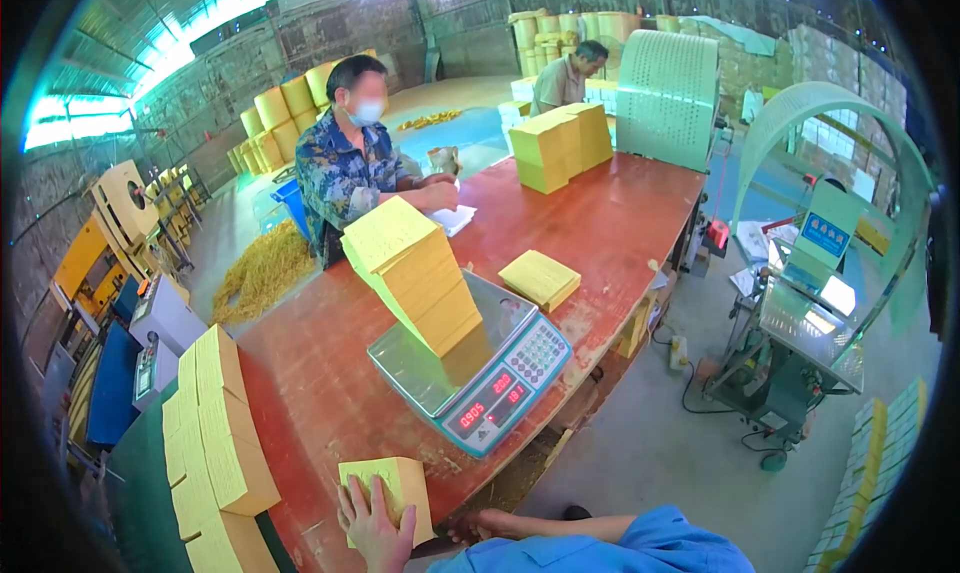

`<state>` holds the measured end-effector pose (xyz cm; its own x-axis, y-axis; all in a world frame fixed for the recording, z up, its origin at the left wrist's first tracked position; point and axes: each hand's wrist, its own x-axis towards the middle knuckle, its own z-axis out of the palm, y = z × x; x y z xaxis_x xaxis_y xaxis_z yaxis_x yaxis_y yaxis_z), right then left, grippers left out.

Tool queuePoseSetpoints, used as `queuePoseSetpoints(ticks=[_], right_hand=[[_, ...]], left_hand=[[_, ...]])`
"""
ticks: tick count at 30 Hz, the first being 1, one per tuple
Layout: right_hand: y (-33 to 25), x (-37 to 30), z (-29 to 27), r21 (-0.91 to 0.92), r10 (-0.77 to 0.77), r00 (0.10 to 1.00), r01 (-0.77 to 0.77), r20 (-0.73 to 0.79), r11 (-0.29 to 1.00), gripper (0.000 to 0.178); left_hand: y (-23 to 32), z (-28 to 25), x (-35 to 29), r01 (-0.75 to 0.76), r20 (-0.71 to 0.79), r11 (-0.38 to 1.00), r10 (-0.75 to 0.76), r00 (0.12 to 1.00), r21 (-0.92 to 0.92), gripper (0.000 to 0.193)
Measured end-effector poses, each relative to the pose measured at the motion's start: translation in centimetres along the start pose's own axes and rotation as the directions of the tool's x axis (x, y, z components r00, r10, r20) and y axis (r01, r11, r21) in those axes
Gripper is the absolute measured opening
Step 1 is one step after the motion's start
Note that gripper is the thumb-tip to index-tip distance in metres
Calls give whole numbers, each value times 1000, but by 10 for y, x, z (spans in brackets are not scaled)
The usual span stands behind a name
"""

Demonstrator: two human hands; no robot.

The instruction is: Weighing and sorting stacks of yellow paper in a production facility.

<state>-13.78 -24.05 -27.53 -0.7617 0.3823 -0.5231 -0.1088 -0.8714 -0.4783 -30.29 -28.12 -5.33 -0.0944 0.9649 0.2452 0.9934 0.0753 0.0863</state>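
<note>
My left hand (378,523) lies with fingers spread on top of a small stack of yellow paper (412,483) at the near edge of the red table. Just right of that stack, by the table edge, is my right hand (478,525); shadow hides its fingers. Ahead of both hands stands a digital scale (455,378) with a lit red display. A tall, leaning stack of yellow paper (425,288) rests on its metal plate. Beside the scale, to the right, a low stack of yellow paper (540,278) lies on the table.
Several yellow paper stacks (215,433) line the left. A person in camouflage (345,168) handles white sheets (452,219) across the red table (620,218); another person (567,81) is behind yellow blocks (560,148). A machine with a large ring (810,273) stands at right.
</note>
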Motion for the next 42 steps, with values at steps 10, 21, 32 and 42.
queuePoseSetpoints(ticks=[10, 21, 32, 42], right_hand=[[-21, -22, 33, 88, 87, 996, -87, 5, 992, 35], [-12, -7, 13, 125, 63, 987, -82, 149, 989, 35], [-20, -17, 25, 117, 165, 958, -196, 237, 973, 45], [-9, -7, 22, 212, 106, 905, -208, 413, 955, 61]], left_hand=[[-9, 22, 6, 15, -27, 997, -17, 999, -81, 78], [-6, 18, 5, 50, -45, 996, -53, 998, -67, 76], [-5, 9, 6, 25, -66, 998, -29, 997, -55, 73], [-8, 9, 5, -21, -105, 998, 15, 994, -56, 71]])
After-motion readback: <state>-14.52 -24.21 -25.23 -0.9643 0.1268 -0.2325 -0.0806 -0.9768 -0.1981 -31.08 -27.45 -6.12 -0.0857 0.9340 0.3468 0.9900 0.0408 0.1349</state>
